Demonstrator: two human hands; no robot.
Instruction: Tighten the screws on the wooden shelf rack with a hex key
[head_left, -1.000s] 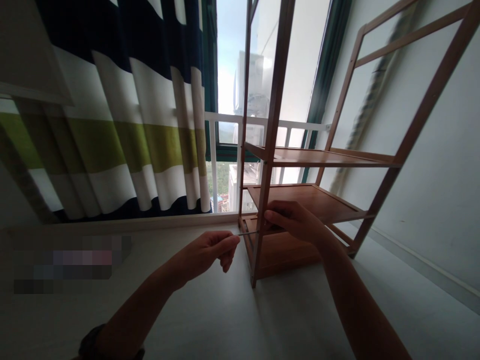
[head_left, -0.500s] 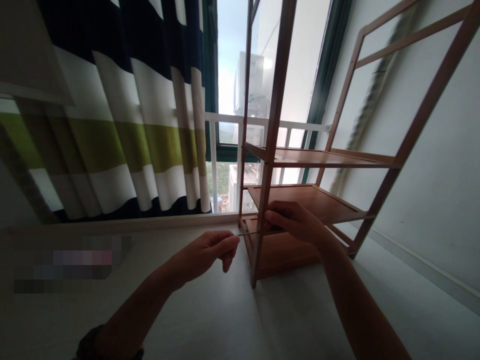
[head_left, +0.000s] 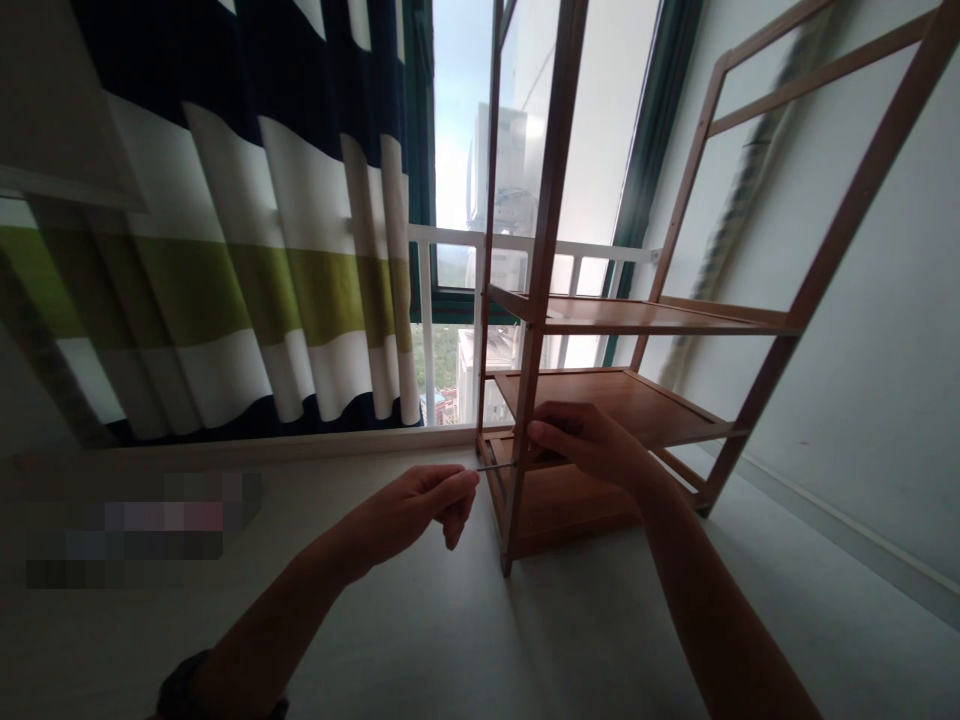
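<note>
A brown wooden shelf rack (head_left: 531, 400) stands upright by the window, with several levels. My left hand (head_left: 420, 503) is closed in a pinch on a thin metal rod that looks like a hex key (head_left: 495, 467). Its far end meets the rack's near left post, roughly level with a screw spot. The rest of the tool is hidden in my fingers. My right hand (head_left: 589, 440) is closed around the same post just above that point, thumb on the near side, beside a shelf (head_left: 630, 395). Some of its fingers are hidden behind the wood.
A striped curtain (head_left: 247, 280) in navy, white and green hangs at the left. White railing (head_left: 429, 330) crosses the window behind the rack. A pale wall (head_left: 885, 400) rises at the right. Pale floor (head_left: 420, 640) lies below, with a blurred-out patch (head_left: 142, 530) at the left.
Hardly anything differs. The view has shifted very slightly, and both hands keep their places at the post.
</note>
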